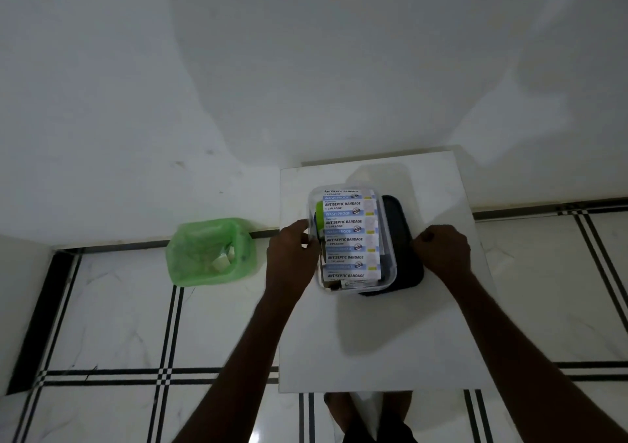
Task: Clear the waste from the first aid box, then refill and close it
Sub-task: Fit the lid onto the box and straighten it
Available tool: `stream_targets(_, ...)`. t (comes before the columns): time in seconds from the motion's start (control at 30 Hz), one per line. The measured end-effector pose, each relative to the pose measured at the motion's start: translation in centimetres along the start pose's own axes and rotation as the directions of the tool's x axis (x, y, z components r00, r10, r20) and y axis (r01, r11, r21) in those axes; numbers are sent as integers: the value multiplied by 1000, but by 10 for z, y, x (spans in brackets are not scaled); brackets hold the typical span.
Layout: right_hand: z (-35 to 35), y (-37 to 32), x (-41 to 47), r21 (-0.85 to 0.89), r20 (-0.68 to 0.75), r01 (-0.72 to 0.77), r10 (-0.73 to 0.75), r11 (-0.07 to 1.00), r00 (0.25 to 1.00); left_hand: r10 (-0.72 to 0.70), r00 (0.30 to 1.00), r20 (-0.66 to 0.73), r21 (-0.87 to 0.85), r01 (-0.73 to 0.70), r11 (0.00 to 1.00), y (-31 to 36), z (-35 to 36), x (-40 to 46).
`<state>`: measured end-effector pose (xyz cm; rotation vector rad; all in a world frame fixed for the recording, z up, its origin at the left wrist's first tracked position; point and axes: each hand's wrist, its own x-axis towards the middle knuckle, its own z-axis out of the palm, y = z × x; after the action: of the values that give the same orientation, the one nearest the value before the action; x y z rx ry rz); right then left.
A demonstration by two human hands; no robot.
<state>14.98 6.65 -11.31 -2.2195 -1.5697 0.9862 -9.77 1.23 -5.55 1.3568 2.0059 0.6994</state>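
Fingers [302, 230] clamped on refilled first aid box [390, 269] at nine o'clock, right hand [441, 252] fisted at three; closing left.

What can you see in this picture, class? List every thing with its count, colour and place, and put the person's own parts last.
Table: one, white, right of centre, against the wall.
Box: one, clear plastic, on the table, resting partly on the lid.
Bandage strip: one strip of several packets, white and blue, lying on top inside the box.
Lid: one, dark, under the box on its right.
Bin: one, lined with a green bag, on the floor left of the table, some pale waste inside.
Floor: white tiles with black lines.
Left hand: one, at the box's left wall.
Right hand: one, on the lid's right edge.
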Motion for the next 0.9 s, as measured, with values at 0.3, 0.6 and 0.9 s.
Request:
stream_targets(0.3,-98,-43,-47,402,-95,144,-115,904,989,-79,993,86,-158,92,983,1,21,3)
stream_targets(0.6,-7,-103,-92,143,-201,424,-393,894,897,-171,954,246,-452,268,851,-7,18,1)
stream_targets(0.9,-6,-85,-83,18,-315,478,-449,878,836,-152,966,209,-441,232,867,-9,13,1)
